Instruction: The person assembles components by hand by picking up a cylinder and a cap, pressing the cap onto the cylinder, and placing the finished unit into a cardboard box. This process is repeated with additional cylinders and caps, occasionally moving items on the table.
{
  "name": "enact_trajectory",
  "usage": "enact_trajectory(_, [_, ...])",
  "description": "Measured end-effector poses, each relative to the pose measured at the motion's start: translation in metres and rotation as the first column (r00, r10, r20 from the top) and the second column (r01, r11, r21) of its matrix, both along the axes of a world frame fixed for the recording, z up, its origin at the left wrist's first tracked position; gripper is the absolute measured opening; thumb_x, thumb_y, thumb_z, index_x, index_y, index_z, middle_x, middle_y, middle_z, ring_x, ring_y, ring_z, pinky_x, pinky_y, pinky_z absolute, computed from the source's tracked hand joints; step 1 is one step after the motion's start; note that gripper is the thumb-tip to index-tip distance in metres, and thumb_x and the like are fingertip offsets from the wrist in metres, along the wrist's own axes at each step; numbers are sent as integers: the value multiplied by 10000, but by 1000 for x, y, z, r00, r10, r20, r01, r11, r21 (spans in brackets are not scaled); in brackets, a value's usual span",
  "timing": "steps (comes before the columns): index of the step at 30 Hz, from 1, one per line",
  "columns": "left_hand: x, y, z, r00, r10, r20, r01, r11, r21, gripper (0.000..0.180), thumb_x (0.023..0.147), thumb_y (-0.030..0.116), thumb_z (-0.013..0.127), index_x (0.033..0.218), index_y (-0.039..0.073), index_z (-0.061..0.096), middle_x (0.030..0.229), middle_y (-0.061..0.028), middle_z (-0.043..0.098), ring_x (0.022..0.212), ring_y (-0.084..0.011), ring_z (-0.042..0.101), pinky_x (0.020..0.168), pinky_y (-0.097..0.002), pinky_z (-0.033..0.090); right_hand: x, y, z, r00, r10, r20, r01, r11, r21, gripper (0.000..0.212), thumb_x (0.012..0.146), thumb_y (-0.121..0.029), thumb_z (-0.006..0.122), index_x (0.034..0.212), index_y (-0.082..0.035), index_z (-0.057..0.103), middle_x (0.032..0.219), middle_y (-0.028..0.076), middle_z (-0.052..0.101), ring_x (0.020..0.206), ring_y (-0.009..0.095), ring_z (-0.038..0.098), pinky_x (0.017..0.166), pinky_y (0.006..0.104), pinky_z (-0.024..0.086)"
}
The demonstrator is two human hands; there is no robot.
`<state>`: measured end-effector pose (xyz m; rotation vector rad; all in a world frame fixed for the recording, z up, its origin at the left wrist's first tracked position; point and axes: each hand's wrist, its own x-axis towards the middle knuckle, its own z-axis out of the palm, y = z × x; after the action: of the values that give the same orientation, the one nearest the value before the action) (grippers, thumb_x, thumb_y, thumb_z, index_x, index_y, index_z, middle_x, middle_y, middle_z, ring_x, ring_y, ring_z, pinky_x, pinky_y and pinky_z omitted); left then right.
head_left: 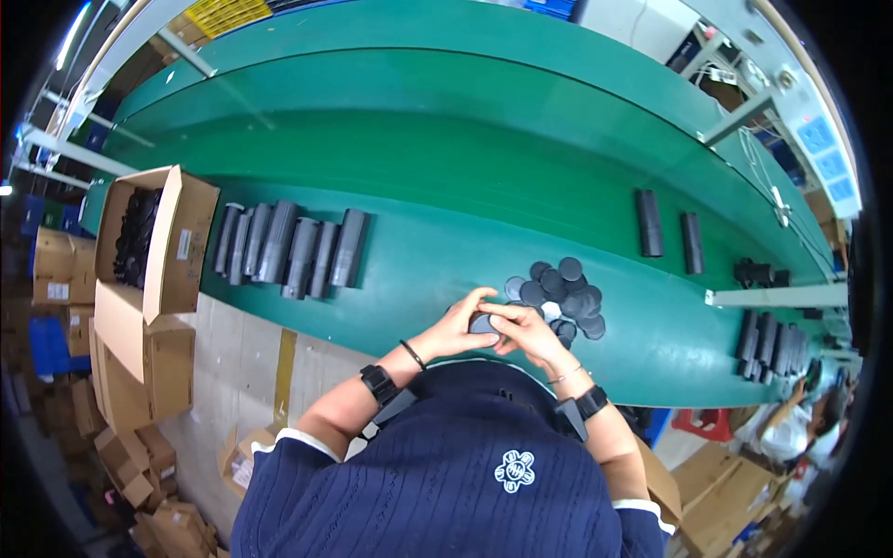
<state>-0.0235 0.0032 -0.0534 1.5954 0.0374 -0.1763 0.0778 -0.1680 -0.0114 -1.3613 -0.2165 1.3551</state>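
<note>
Navy shirt (419, 446) meets the bench edge (327, 335), hands (452, 333) curled round a dark round piece (482, 324), room leftward.

1. A factory workshop: a long, green-topped bench (419, 237) stands among pale metal posts (744, 298).
2. Similar parts lie on it in batches: dark cylindrical tubes (277, 244) and flat, dark round discs (553, 280).
3. Brown cardboard boxes (153, 377) crowd the grey floor (237, 353) beside it.
4. Blue, socket-like square panels (817, 136) line a pale rail (791, 79).
5. Another person (786, 435) in white is farther along.

A long green table (437, 246) stood by a gray floor (233, 358) with a yellow stripe (285, 372). A light (73, 35) shone high up.
</note>
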Motion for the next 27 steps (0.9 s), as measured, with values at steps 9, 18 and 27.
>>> enact_trajectory(9, [-6, 3, -1, 993, 23, 112, -32, 997, 76, 784, 761, 293, 751, 1382, 58, 334, 1138, -205, 578, 1080, -359, 577, 913, -439, 457, -12, 8, -3, 990, -26, 136, 24, 1000, 15, 309, 943, -181, 603, 1240, -98, 633, 969, 55, 659, 645, 101, 635, 567, 218, 563])
enact_trajectory(18, [-12, -17, 1, 993, 44, 113, -71, 965, 253, 950, 677, 402, 807, 1417, 93, 297, 1195, -198, 565, 1164, -384, 500, 1022, -504, 319, -15, -19, -8, 944, -55, 324, 27, 996, 89, 316, 890, -91, 650, 1206, -87, 659, 909, 7, 572, 785, 93, 574, 626, 205, 501])
enact_trajectory(27, [-7, -13, 2, 992, -67, 104, 32, 952, 305, 960, 589, 433, 883, 1328, 52, 405, 1250, -184, 523, 1192, -358, 499, 992, -452, 403, -26, -21, 11, 615, -172, 770, 93, 985, 146, 272, 755, 53, 712, 1011, -40, 725, 974, 57, 616, 872, 173, 612, 740, 276, 504])
